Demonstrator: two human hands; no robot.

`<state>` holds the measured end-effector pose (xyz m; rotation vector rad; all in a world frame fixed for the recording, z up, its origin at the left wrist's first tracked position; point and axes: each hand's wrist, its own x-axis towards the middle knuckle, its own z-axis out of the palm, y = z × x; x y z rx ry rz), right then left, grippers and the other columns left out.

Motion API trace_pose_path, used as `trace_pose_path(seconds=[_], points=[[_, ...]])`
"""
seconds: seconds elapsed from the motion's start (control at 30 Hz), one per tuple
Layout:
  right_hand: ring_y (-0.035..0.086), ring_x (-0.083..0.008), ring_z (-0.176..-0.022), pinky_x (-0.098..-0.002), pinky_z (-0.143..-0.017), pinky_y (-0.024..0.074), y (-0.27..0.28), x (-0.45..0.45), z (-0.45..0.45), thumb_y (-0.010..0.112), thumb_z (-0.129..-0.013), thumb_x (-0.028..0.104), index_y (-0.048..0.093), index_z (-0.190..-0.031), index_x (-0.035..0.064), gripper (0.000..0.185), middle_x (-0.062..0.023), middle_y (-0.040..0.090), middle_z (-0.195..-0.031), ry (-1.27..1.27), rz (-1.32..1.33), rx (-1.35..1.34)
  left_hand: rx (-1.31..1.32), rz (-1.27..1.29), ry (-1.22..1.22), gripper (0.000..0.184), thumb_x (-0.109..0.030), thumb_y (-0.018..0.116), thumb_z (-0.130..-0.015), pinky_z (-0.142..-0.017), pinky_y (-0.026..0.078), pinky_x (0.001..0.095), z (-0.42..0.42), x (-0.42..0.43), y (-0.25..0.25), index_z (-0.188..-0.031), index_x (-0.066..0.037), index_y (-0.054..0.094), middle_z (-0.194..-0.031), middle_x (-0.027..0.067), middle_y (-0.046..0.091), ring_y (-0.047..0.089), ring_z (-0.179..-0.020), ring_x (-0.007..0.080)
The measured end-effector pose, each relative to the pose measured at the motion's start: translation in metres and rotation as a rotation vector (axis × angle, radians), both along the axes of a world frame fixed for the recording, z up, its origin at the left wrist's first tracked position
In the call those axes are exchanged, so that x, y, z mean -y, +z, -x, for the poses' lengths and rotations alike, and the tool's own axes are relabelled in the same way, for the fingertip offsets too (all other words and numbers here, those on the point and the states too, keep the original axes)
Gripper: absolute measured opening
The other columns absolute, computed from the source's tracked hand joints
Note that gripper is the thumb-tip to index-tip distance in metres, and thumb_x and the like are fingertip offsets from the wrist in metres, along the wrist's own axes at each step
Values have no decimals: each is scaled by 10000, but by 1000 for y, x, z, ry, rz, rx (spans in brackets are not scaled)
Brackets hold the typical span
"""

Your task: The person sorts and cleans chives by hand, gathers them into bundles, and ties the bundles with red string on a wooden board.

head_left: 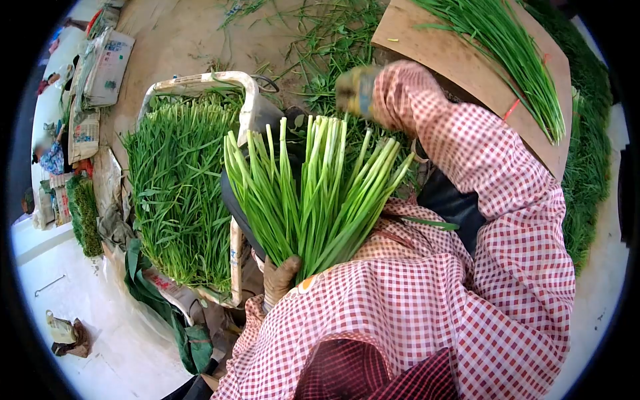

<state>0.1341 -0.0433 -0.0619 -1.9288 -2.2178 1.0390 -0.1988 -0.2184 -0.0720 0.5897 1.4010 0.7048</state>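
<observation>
A fanned bunch of garlic chives (317,193) stands against my checked front, its pale stem ends up and outward. My left hand (280,277), in a dirty glove, is closed round the lower leafy part of it. Beyond the stem tips is my right hand (357,92), in a yellowish and blue-grey glove. Motion smears its fingers, so I cannot make out their pose or anything in them. To the left, a white plastic crate (248,100) is packed with more green chives (180,187).
Loose green trimmings (333,50) litter the muddy floor ahead. At upper right, a brown board (417,30) bears chives (507,60) beside red ties. More greens (587,167) line the right edge. Printed crates (110,67) and another person (50,159) are at far left.
</observation>
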Motion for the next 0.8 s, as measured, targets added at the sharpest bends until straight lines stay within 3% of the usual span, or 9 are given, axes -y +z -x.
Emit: trace_pose_path(seconds=[0.07, 0.27, 0.37, 0.5, 0.57, 0.6, 0.63, 0.73, 0.8], points=[[601, -284, -949, -384, -879, 487, -38, -35, -32, 545, -885, 227, 584, -1073, 45, 264, -136, 620, -1009, -74, -257, 187, -45, 28, 19, 814, -281, 852, -632, -844, 487, 320, 0, 0, 0, -1264, 28, 443, -1090, 98, 590, 584, -942, 211], [596, -255, -904, -370, -839, 496, 11, -3, -68, 542, -892, 260, 537, -1143, 43, 332, -139, 603, -1029, -399, -485, 169, -28, 75, -14, 875, -309, 873, -597, -851, 473, 320, 8, 4, -3, -1276, 20, 430, -1115, 82, 575, 567, -958, 208], [594, -241, -881, -362, -820, 500, 18, 50, -60, 540, -895, 277, 513, -1178, 42, 369, -141, 594, -1039, -465, -421, 24, -25, 37, 26, 846, -319, 865, -608, -836, 480, 319, -2, -2, 5, -1262, 15, 446, -1105, 79, 581, 573, -943, 205], [519, -255, -1103, -418, -974, 393, -47, 143, -54, 586, -837, 449, 457, -1287, 69, 603, -124, 519, -1243, -691, 343, -841, -115, 58, -106, 850, -382, 832, -633, -844, 488, 332, 3, -3, 2, -1270, 21, 439, -1108, 92, 592, 585, -954, 213], [485, -250, -1192, -428, -1023, 362, -65, 171, -24, 610, -824, 501, 435, -1328, 64, 690, -125, 497, -1304, -885, 559, -1462, -183, 89, -139, 869, -393, 830, -631, -850, 493, 337, 14, 4, -15, -1285, 16, 430, -1117, 100, 598, 589, -966, 216], [516, -244, -1154, -404, -995, 398, -79, 177, -13, 596, -864, 430, 457, -1294, 33, 602, -139, 537, -1252, -762, 485, -1667, -240, 115, -151, 882, -392, 833, -626, -854, 496, 340, 19, 5, -21, -1296, 10, 424, -1124, 104, 600, 591, -974, 217], [395, -242, -1289, -429, -1070, 313, -93, 178, -5, 637, -752, 593, 329, -1409, 79, 890, -117, 413, -1398, -667, 430, -1704, -45, 42, -130, 937, -401, 843, -605, -868, 495, 347, 4, -3, -4, -1323, 2, 396, -1158, 115, 588, 587, -1000, 224], [580, -223, -1057, -367, -887, 487, -80, 126, 16, 634, -814, 505, 437, -1316, 36, 715, -109, 556, -1230, -398, 341, -1858, 17, -34, -234, 996, -405, 857, -586, -908, 484, 369, 13, 0, -11, -1348, -8, 353, -1205, 132, 557, 566, -1050, 255], [611, -238, -1000, -384, -826, 522, -113, 100, 24, 669, -781, 510, 403, -1345, 39, 782, -131, 533, -1253, -305, 277, -1846, 237, -26, -176, 944, -342, 853, -627, -942, 463, 396, 7, 0, -1, -1345, 4, 349, -1235, 146, 537, 556, -1083, 268]])
